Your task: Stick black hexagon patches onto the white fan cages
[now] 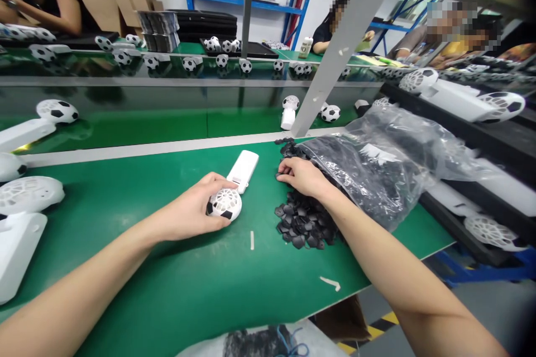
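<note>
My left hand (192, 206) is closed around the round head of a white handheld fan (226, 204). The head is patterned like a soccer ball, with an openwork grille and black patches. Its white handle points away from me over the green table. My right hand (302, 176) is at the left side of a heap of small black plastic pieces (299, 220). Its thumb and fingers are pinched together, with a dark piece showing at the tips. Many of the black pieces look five-sided. They spill from a clear plastic bag (377, 167) beside my right forearm.
More white fans (25, 245) lie at the left edge. A conveyor belt (167, 117) runs beyond the table, carrying some fans. A slanted grey post (330, 61) rises at the table's far edge. Black racks (460, 117) with fans stand right. Several people work across the line.
</note>
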Action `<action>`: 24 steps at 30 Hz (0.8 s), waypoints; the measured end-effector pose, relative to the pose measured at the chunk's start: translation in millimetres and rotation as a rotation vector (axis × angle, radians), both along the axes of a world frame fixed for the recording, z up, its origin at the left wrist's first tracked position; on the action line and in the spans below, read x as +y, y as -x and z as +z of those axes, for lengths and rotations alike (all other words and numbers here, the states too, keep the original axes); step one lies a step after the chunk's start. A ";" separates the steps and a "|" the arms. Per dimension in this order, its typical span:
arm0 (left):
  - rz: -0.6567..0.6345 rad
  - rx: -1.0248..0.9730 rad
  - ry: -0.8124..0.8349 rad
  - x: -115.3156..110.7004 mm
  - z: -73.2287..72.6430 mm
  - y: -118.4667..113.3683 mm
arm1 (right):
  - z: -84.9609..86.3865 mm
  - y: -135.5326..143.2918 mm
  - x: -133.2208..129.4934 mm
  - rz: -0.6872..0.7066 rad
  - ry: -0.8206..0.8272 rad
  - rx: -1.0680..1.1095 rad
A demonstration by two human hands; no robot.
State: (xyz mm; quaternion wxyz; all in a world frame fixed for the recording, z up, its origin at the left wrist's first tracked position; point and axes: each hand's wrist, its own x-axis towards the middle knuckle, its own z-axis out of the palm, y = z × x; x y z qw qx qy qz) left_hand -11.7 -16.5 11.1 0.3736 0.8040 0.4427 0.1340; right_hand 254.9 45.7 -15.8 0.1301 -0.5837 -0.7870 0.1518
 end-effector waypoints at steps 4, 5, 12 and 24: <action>0.046 -0.016 -0.012 -3.4 -2.0 -3.6 | 9.4 5.6 -9.2 0.083 0.006 0.082; 0.080 -0.014 -0.027 -4.1 -3.0 -5.1 | 13.7 8.6 -14.1 0.110 -0.018 0.113; -0.006 -0.085 -0.038 1.5 -7.5 -2.2 | 36.8 45.3 -49.9 0.477 -0.051 0.267; 0.061 -0.119 -0.127 -2.7 -12.9 -7.6 | 13.5 65.6 -55.3 0.542 0.021 0.462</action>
